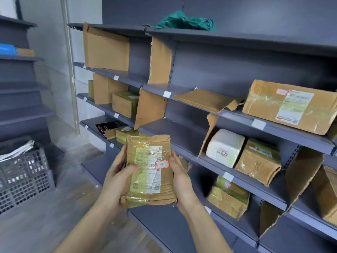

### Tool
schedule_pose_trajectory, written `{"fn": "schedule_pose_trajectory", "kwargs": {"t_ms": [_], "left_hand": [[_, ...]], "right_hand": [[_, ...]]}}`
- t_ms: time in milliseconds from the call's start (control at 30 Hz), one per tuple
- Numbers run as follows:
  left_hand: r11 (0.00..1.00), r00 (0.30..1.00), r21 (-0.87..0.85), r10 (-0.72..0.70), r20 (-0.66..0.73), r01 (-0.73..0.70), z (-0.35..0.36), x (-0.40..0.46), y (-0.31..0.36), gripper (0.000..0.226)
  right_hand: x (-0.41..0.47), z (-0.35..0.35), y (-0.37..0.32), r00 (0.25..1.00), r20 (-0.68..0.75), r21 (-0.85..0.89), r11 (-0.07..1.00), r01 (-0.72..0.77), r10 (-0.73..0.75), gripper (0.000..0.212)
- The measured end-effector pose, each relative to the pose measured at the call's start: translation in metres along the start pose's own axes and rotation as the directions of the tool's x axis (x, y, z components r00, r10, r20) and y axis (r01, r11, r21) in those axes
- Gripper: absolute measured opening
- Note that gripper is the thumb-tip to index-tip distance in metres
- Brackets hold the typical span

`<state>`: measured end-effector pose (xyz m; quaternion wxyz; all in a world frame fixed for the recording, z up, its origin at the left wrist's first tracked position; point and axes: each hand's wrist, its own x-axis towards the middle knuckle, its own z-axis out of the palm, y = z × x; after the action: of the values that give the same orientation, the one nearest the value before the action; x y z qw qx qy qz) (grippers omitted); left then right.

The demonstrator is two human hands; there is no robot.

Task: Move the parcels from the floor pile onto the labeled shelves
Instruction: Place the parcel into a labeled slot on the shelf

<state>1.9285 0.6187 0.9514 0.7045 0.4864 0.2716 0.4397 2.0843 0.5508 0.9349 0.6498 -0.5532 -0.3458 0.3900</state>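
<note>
Head view has a crumpled brown taped parcel (149,170) held up in front of the grey shelving (237,114), well off the floor. It's gripped along its left edge by the left hand (116,172), thumb laid over the front, and cupped along its right edge by the right hand (180,181), so both hands are clamped on the same parcel, label facing up.

Biggest risk, as judged from here: the wrong bay gets picked. A small red-bordered sticker (162,164) with a handwritten mark is stuck on the label, and the mark can't be read clearly, and the white shelf tags (258,124) are too small to be made out either, so a mix-up is easy.

Also, the bays are split by torn cardboard dividers (211,136) that lean and look flimsy. If the parcel is shoved in at an angle, a divider could be knocked over or the white 3270 package (225,147) nudged. The tape is glossy, so a loosened grip mid-reach could probably let it slide out
</note>
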Motion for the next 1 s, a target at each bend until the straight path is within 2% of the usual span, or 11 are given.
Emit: {"fn": "schedule_pose_trajectory", "kwargs": {"t_ms": [233, 367, 500, 667, 1000], "left_hand": [[0.998, 0.992, 0.058, 0.029, -0.120, -0.023, -0.020, 0.050, -0.001, 0.069], [0.996, 0.987, 0.081, 0.049, -0.150, -0.037, -0.027, 0.077, 0.003, 0.068], [0.998, 0.980, 0.055, 0.046, -0.192, -0.036, -0.037, 0.101, 0.002, 0.072], [0.999, 0.967, 0.032, 0.047, -0.250, -0.040, -0.059, 0.129, -0.005, 0.073], [0.997, 0.930, -0.008, 0.068, -0.362, -0.076, -0.155, 0.197, 0.007, 0.071]], "right_hand": [[0.061, 0.017, 0.011, 0.998, 0.022, -0.003, 0.998, -0.058, 0.058, 0.041], [0.093, 0.027, 0.010, 0.996, 0.044, 0.031, 0.997, -0.076, 0.075, 0.041], [0.127, 0.035, 0.014, 0.987, 0.092, 0.074, 0.988, -0.136, 0.129, 0.032], [0.163, 0.052, 0.028, 0.974, 0.159, 0.039, 0.985, -0.167, 0.159, 0.032], [0.248, 0.147, 0.057, 0.941, 0.245, -0.026, 0.972, -0.234, 0.233, 0.031]]}}
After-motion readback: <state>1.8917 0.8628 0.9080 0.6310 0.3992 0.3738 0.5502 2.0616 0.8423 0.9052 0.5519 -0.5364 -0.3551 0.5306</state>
